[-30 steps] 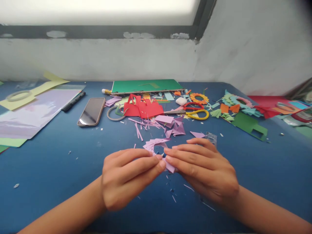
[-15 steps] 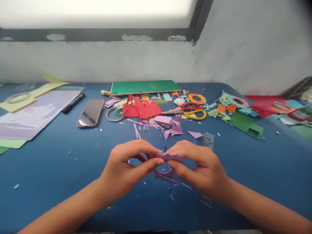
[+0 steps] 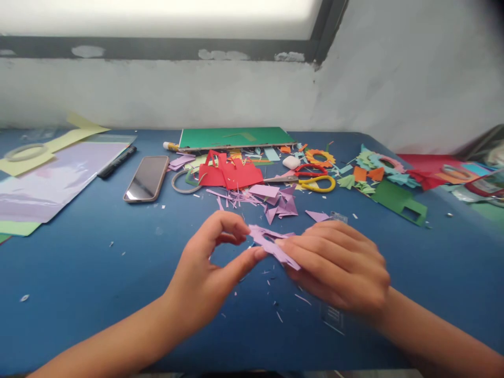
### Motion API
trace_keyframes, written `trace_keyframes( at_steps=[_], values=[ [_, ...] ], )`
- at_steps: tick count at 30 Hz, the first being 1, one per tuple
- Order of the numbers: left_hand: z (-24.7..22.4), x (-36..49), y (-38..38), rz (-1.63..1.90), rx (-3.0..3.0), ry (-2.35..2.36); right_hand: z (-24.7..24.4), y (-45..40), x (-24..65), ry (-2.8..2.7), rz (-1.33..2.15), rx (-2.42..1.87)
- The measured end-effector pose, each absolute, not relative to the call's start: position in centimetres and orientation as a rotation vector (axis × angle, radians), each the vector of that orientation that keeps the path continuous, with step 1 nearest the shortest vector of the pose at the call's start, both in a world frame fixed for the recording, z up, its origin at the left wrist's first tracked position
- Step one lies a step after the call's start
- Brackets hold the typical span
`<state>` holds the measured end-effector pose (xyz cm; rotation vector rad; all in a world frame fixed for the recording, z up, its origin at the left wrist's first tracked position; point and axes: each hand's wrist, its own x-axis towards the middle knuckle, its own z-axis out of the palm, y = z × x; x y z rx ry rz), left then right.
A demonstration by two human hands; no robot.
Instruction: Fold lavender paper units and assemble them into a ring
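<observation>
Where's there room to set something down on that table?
Two patches of the blue table look nearly bare, with only tiny scraps: left, between the phone, the purple sheet and the left hand; right, between the dark green card and the right hand. It's crowded beyond the hands: red paper, scissors and purple scraps.

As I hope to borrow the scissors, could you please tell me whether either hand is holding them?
No, the scissors lie near the red paper, beyond the left hand and the right hand, touched by neither.
</observation>
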<state>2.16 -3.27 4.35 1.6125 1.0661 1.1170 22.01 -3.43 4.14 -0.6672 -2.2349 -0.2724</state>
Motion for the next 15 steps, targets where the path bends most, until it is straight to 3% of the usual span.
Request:
trace_keyframes(
  at_steps=[3,7,15],
  values=[
    [4.5,2.1,-3.0,0.843,1.210,0.956,4.6,-3.5,22.6,-2.261,-0.445,-0.637],
    [4.7,2.3,-2.6,0.828,0.893,0.824,4.4,-3.6,22.4,-2.304,-0.493,-0.654],
    [4.0,2.0,-1.6,0.855,0.942,0.797,3.7,-3.3,21.7,-2.186,-0.396,-0.687]
  ],
)
